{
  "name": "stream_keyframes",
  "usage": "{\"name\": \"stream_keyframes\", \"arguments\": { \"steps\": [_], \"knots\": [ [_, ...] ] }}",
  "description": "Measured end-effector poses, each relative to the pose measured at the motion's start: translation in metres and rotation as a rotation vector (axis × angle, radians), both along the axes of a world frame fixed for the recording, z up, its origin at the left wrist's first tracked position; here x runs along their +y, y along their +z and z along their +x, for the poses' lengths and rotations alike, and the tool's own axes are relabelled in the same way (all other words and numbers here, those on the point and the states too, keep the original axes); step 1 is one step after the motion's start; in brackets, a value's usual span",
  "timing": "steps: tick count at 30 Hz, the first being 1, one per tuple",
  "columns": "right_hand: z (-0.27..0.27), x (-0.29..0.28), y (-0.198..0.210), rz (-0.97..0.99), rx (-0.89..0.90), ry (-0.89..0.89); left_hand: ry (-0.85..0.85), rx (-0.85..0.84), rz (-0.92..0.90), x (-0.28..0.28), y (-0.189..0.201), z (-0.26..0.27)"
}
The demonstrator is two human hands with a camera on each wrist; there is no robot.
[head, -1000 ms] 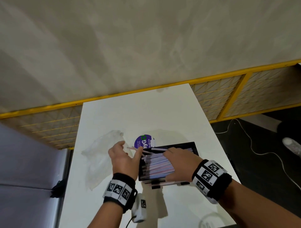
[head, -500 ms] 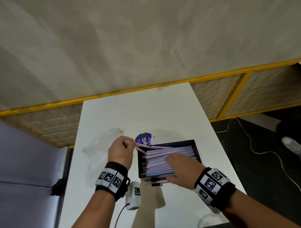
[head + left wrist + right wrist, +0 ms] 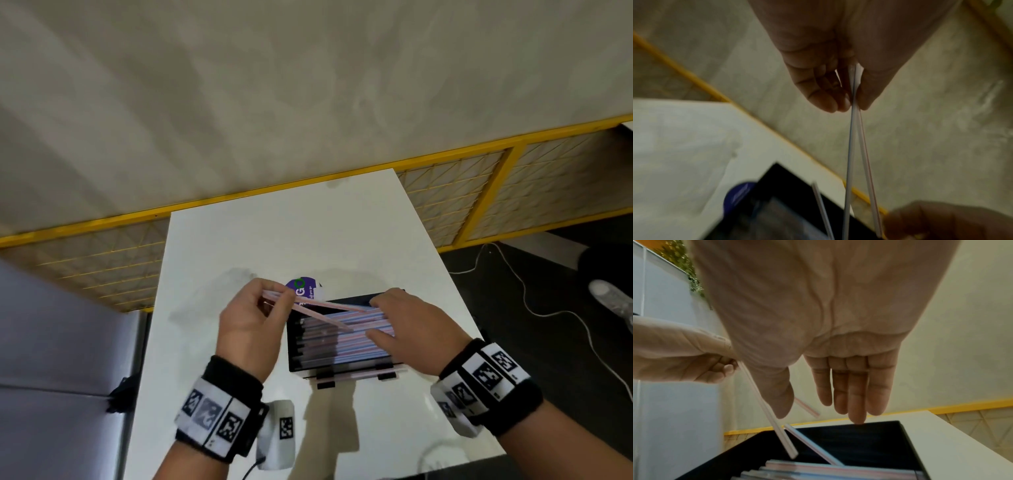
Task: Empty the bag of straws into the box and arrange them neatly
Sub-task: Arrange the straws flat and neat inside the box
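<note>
A black box (image 3: 293, 356) on the white table (image 3: 274, 240) holds a flat layer of pink and blue straws (image 3: 342, 342). My left hand (image 3: 250, 322) hovers at the box's left end and pinches two loose straws (image 3: 315, 308) that slant over the box; the pinch shows in the left wrist view (image 3: 854, 100). My right hand (image 3: 407, 325) lies over the box's right end with straight fingers (image 3: 851, 394) above the straws (image 3: 828, 470). The clear empty bag (image 3: 205, 301) lies left of the box, partly behind my left hand. A few straws (image 3: 359, 373) stick out along the box's near side.
A purple round label (image 3: 303, 289) lies just behind the box. A small white device with a marker (image 3: 279, 435) and a cable sits near the table's front edge. A yellow-framed mesh barrier (image 3: 462, 192) runs behind the table. A white cable (image 3: 548, 308) trails on the dark floor at right.
My left hand picked up two straws beside the box and lifted them up over it. My right hand slid from the box's near edge to its right end.
</note>
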State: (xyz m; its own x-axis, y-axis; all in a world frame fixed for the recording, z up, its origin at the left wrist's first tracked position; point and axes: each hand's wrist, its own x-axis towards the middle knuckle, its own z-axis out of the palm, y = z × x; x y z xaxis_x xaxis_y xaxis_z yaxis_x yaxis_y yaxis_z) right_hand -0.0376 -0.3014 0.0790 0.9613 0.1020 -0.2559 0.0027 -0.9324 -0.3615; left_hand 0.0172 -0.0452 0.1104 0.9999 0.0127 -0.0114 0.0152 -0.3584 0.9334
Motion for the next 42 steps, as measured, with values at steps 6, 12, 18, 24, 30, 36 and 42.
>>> {"name": "stream_keyframes", "arguments": {
  "steps": [6, 12, 18, 24, 30, 36, 42],
  "knots": [
    [-0.002, 0.000, -0.014, 0.051, 0.045, 0.020, -0.007, 0.198, 0.080, -0.033, -0.063, -0.010],
    [-0.009, 0.012, -0.037, 0.034, 0.070, 0.105, -0.001, 0.213, 0.253, -0.044, -0.084, -0.004],
    [-0.010, 0.017, -0.050, 0.016, 0.169, 0.107, 0.102, 0.298, 0.242, -0.061, -0.085, 0.017],
    [-0.010, 0.018, -0.055, 0.023, 0.187, 0.096, 0.100, 0.284, 0.275, -0.068, -0.086, 0.023],
    [-0.010, 0.009, -0.056, 0.058, 0.191, 0.090, 0.188, 0.199, 0.146, -0.038, -0.061, 0.023],
    [-0.011, 0.001, -0.041, 0.104, -0.027, 0.072, 0.156, 0.206, 0.036, 0.000, -0.050, 0.015],
    [0.009, 0.004, -0.032, 0.119, -0.007, 0.074, -0.233, 0.019, 0.470, -0.021, -0.064, -0.006]
  ]
}}
